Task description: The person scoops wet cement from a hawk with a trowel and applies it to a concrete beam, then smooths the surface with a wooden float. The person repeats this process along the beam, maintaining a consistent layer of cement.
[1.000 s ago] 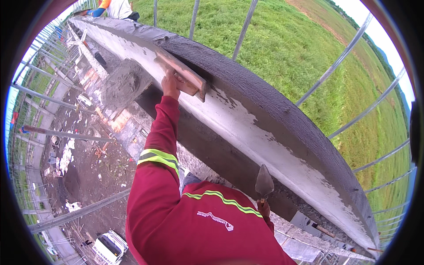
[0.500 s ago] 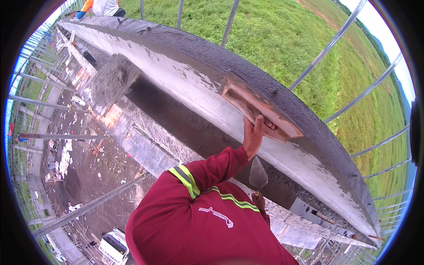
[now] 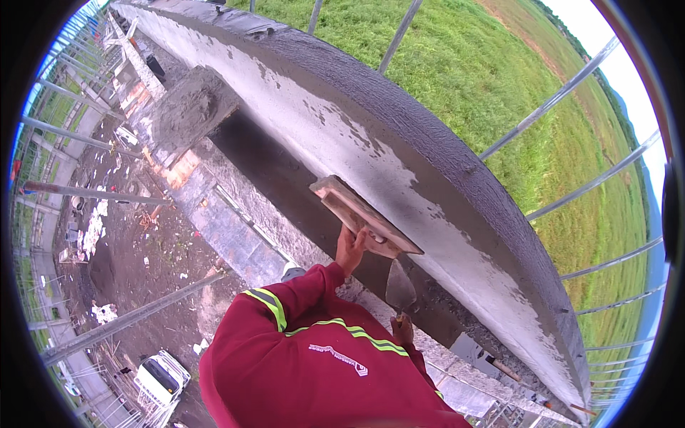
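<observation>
A rectangular plastering float [image 3: 364, 214] is gripped by my left hand [image 3: 351, 247] low over the pale inner face of the curved concrete wall [image 3: 442, 228], beside the dark recessed channel [image 3: 271, 171]. Below it, my right hand [image 3: 402, 327] holds a pointing trowel [image 3: 399, 285] upright, its grey blade close under the float. Dark wet render covers the wall's upper band, with patchy edges onto the paler surface. Both of my arms are in maroon sleeves with reflective stripes.
A mound of grey mortar [image 3: 187, 110] lies on the ledge at upper left. Metal scaffold poles [image 3: 125, 335] cross both sides. Far below on the left are a dirt yard with debris and a white truck [image 3: 160, 385]. Green grassland [image 3: 485, 78] stretches beyond the wall.
My left hand swept the float rightward along the wall's upper band, then brought it down and left toward the channel and trowel. The worker seen at the top earlier is out of view.
</observation>
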Demonstrator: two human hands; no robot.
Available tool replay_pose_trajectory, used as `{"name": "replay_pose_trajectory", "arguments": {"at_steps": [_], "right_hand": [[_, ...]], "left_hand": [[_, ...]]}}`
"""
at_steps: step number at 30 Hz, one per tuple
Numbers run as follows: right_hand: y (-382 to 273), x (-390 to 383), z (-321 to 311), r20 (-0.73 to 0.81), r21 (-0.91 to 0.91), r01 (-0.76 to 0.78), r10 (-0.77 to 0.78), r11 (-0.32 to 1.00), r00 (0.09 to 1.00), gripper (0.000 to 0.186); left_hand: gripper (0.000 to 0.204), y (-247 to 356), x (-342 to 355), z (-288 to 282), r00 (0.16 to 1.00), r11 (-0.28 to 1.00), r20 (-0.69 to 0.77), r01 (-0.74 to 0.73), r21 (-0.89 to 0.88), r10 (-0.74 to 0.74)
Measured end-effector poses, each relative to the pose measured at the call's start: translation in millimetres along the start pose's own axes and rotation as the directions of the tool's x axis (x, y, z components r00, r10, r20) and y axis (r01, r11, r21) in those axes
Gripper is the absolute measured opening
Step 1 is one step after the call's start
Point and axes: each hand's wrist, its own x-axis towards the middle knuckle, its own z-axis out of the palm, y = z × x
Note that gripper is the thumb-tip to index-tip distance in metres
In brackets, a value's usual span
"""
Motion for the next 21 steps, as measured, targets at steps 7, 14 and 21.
{"name": "replay_pose_trajectory", "arguments": {"at_steps": [7, 14, 21], "right_hand": [[-65.7, 54.4, 71.3, 0.026, -0.185, 0.048, -0.044, 0.981, 0.999, 0.059], [-72.4, 42.8, 86.6, -0.213, -0.296, -0.103, 0.039, 0.949, 0.976, 0.066], [-63.9, 40.3, 80.0, -0.072, -0.192, -0.090, 0.077, 0.977, 0.994, 0.067]], "left_hand": [[0.045, -23.4, 114.9, -162.9, 0.872, 0.903, -0.360, -0.182, 0.389, 0.331], [0.031, -42.3, 126.0, -229.1, 0.965, 0.779, -0.211, 0.011, 0.627, 0.156], [0.031, -60.2, 127.7, -232.9, 0.961, 0.603, -0.099, -0.080, 0.794, 0.258]]}}
